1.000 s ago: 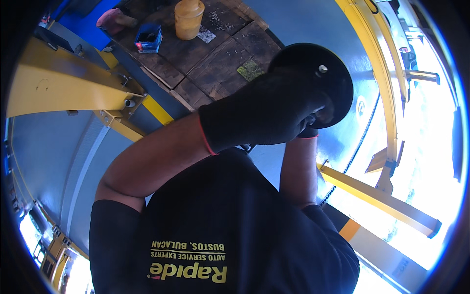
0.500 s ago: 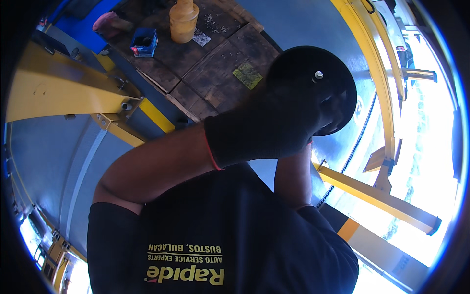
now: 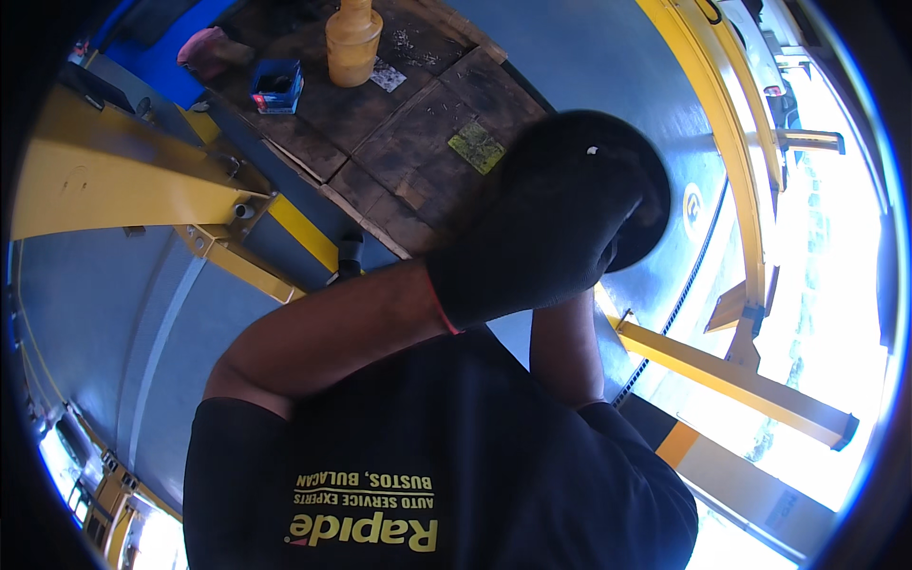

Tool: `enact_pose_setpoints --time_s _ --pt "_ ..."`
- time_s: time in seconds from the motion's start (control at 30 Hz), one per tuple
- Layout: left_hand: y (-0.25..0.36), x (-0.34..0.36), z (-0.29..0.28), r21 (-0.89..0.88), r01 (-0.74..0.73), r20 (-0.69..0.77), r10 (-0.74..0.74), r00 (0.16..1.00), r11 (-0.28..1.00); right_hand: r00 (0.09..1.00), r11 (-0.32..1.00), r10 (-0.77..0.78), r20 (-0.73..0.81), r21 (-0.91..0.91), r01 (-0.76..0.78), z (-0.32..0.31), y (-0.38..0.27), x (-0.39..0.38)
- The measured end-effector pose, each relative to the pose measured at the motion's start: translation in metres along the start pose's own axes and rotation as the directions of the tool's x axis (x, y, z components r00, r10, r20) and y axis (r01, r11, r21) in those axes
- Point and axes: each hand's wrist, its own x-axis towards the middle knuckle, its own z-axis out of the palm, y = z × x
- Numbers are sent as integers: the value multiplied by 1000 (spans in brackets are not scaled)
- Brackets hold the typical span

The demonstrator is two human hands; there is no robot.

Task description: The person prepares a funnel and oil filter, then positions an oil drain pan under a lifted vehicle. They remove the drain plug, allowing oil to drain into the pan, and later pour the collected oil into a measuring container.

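Note:
In front of my chest is a black, round, dish-like part (image 3: 648, 214) with a smooth dark rim. A small bright metal spot (image 3: 592, 150) shows on its upper face. My left hand (image 3: 541, 223), in a black glove with a red cuff edge, reaches across from the left and lies over the part. Its fingers look curled toward the right side of the face, though dark on dark blurs them. From below, my right forearm (image 3: 567, 347) rises to the part's underside. My right hand is hidden behind the left glove and the part.
Beyond my arms a dark, stained worktable (image 3: 380, 142) carries a yellowish plastic jug (image 3: 352, 47), a blue box (image 3: 277, 87), a yellow-green patch (image 3: 476, 147) and a reddish cloth (image 3: 209, 52). Yellow lift arms (image 3: 731, 380) stand right, and a yellow steel structure (image 3: 104, 180) left.
The round part and my left hand have shifted slightly left and down. My left glove covers more of the face, and the metal spot shows less.

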Motion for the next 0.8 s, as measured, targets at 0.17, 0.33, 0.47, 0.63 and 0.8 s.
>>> enact_pose_setpoints --time_s 0.17,0.33,0.47,0.63,0.8 --pt "-7 -8 3 104 -203 64 197 978 974 1000 1000 -3 -6 -5 3 5 -3 0" --pt "-13 1 -74 -49 59 576 -20 817 997 998 1000 -3 -57 14 4 1 -4 -6" --pt "-44 22 -127 164 80 333 -132 934 983 983 969 32 -182 247 14 -21 -7 10" --pt "-55 34 -124 2 260 88 -259 962 966 977 989 -94 191 129 70 -34 -1 22" --pt "-22 6 -31 192 -190 346 115 931 963 981 965 -11 193 260 -40 8 9 4"
